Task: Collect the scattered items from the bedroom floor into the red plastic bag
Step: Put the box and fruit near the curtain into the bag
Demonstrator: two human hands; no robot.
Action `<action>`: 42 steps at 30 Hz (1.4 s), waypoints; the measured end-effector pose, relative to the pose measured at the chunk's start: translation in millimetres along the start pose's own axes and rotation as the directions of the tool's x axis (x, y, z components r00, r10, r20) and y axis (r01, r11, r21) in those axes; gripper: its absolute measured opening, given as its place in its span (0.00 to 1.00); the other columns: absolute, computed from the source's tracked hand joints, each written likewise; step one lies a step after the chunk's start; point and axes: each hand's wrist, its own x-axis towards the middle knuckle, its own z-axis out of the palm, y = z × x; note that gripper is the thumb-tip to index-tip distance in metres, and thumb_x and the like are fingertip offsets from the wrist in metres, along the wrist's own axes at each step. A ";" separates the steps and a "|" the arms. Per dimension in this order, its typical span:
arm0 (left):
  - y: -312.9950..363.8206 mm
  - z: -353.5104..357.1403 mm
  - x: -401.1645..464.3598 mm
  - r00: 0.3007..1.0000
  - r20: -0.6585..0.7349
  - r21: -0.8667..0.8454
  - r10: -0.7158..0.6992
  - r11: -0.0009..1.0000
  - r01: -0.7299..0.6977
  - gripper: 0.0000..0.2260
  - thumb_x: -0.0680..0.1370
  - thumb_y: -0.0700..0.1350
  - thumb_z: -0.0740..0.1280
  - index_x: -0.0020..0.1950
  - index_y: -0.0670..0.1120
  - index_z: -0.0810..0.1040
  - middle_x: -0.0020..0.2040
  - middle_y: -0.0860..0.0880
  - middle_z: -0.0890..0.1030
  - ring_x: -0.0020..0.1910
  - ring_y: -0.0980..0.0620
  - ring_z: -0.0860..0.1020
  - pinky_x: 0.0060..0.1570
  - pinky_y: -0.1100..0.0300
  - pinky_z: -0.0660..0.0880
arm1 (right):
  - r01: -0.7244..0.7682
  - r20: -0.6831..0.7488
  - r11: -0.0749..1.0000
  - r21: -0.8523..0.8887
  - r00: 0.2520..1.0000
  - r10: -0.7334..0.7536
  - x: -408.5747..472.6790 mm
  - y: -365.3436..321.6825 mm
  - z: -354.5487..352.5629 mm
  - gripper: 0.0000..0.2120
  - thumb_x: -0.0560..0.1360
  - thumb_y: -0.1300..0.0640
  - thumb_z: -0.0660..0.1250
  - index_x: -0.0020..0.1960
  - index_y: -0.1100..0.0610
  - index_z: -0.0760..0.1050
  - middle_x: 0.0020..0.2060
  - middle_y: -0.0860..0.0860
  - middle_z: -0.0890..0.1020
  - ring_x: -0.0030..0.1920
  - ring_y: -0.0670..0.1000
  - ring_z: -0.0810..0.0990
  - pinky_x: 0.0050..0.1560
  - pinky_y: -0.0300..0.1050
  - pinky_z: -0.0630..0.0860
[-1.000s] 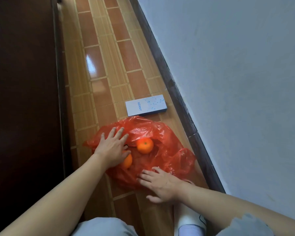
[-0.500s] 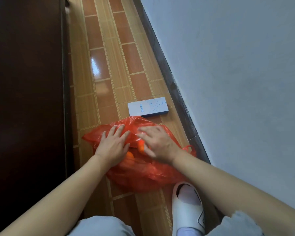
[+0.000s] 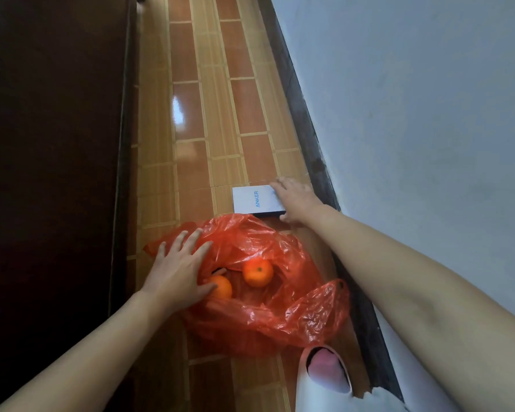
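Narrow tiled floor (image 3: 191, 120). Left hand (image 3: 176, 272), fingers spread, pins the bag (image 3: 268, 316) open. Right hand (image 3: 295, 199) clasps the box (image 3: 254, 199) to lift it, I reckon.

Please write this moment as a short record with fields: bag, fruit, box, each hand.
bag: red plastic bag on the tiled floor, mouth open
fruit: two oranges inside the bag
box: white Anker box on the floor beyond the bag
left hand: fingers spread on the bag
right hand: on the box's right end

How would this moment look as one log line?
left hand: holds red bag open | right hand: grasping Anker box | bagged: two oranges
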 end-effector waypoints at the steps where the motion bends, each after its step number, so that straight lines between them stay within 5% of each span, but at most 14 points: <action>1: -1.9 0.9 1.4 1.000 0.012 -0.011 -0.013 1.000 0.013 0.46 0.72 0.74 0.64 0.84 0.56 0.50 0.84 0.51 0.45 0.83 0.45 0.45 0.79 0.36 0.52 | 0.006 0.016 1.000 0.007 1.000 -0.006 4.4 -1.8 1.7 0.49 0.70 0.52 0.77 0.82 0.53 0.53 0.81 0.53 0.58 0.80 0.56 0.56 0.77 0.64 0.60; 9: -8.5 1.2 12.3 0.998 0.029 -0.057 -0.061 0.996 0.062 0.53 0.70 0.75 0.67 0.84 0.49 0.50 0.84 0.52 0.48 0.83 0.46 0.49 0.79 0.38 0.54 | -0.030 0.009 0.999 -0.015 0.999 0.030 14.3 -2.5 5.6 0.44 0.72 0.56 0.74 0.82 0.55 0.54 0.78 0.51 0.65 0.77 0.53 0.62 0.74 0.63 0.61; 19: 11.8 1.8 14.3 0.999 -0.028 -0.061 -0.044 0.997 0.042 0.37 0.80 0.64 0.60 0.82 0.47 0.56 0.82 0.48 0.57 0.78 0.45 0.60 0.76 0.42 0.62 | -0.158 -0.321 0.948 0.277 0.914 0.246 -67.5 -22.3 -27.6 0.42 0.64 0.47 0.75 0.76 0.52 0.65 0.65 0.50 0.74 0.63 0.56 0.73 0.63 0.57 0.70; 27: 20.9 -4.6 6.6 0.994 -0.005 -0.045 -0.113 0.993 0.112 0.33 0.80 0.58 0.60 0.81 0.44 0.57 0.82 0.46 0.57 0.74 0.40 0.67 0.70 0.42 0.69 | -0.142 -0.141 0.901 0.410 0.966 0.217 -178.4 -58.2 -41.5 0.41 0.62 0.44 0.73 0.73 0.46 0.67 0.62 0.45 0.75 0.60 0.53 0.73 0.58 0.54 0.74; 32: 26.9 -8.1 3.1 0.994 -0.014 -0.070 -0.112 0.991 0.110 0.31 0.80 0.41 0.60 0.82 0.44 0.55 0.83 0.46 0.54 0.73 0.41 0.67 0.68 0.44 0.72 | -0.051 0.039 0.971 0.233 0.998 0.043 -207.2 -66.2 -31.8 0.41 0.62 0.40 0.72 0.74 0.45 0.66 0.60 0.44 0.73 0.61 0.51 0.72 0.61 0.54 0.72; 42: 23.4 -8.7 -4.2 0.994 -0.106 -0.150 -0.026 0.989 0.010 0.34 0.78 0.30 0.62 0.83 0.44 0.57 0.83 0.48 0.56 0.72 0.45 0.71 0.63 0.52 0.77 | 0.049 -0.002 0.997 0.060 0.999 -0.049 -188.5 -99.8 -15.6 0.38 0.67 0.42 0.73 0.73 0.49 0.66 0.61 0.48 0.73 0.62 0.54 0.71 0.61 0.53 0.68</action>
